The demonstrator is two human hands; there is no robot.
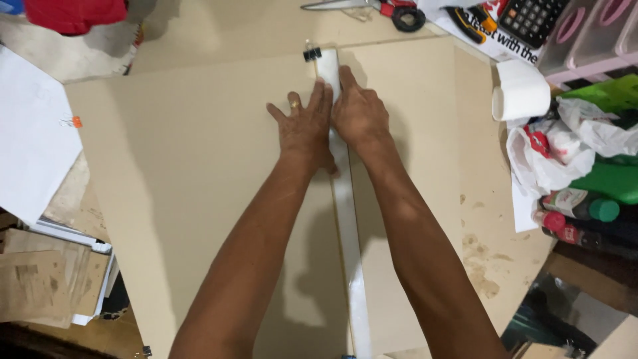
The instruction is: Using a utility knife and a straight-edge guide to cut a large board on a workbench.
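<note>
Strip (348, 233) on cardboard sheet (186, 186); binder clip (312, 53) at far end.

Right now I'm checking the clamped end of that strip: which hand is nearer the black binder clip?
Right. The right hand lies on the white strip just below the binder clip; the left hand rests beside it on the cardboard sheet, lower down.
</note>
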